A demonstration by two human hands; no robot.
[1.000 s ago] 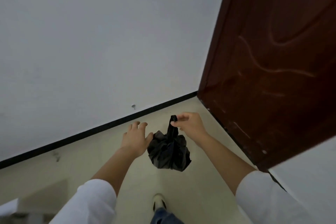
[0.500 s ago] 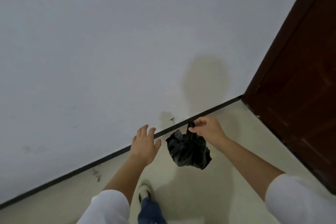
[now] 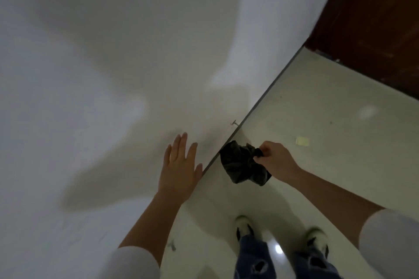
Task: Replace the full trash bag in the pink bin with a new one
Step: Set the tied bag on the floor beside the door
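1. The right hand (image 3: 275,161) is clenched on the twisted neck of a small black trash bag (image 3: 243,166). The body of the bag hangs to the left of this hand and a little below it, above the pale floor (image 3: 317,120).
2. The left hand (image 3: 181,166) is released, with flat palm and spread fingers, and it holds nothing. It is near the bag but apart from it; the bag is just to its right.
3. The bag is close to the dark baseboard (image 3: 256,106) at the foot of the white wall (image 3: 113,52); whether it touches there, I cannot tell. The brown door (image 3: 374,18) is well beyond the right hand.
4. The step in hand, in my judgement, is to carry the full bag away or to put it down near the wall. To do this well, the right hand should keep the neck tightly closed so nothing falls out, and lower the bag gently instead of dropping it.
5. The free left hand could support the bottom of the bag if the thin plastic stretches.
6. The pink bin is not in view, so the new bag is probably not yet placed.
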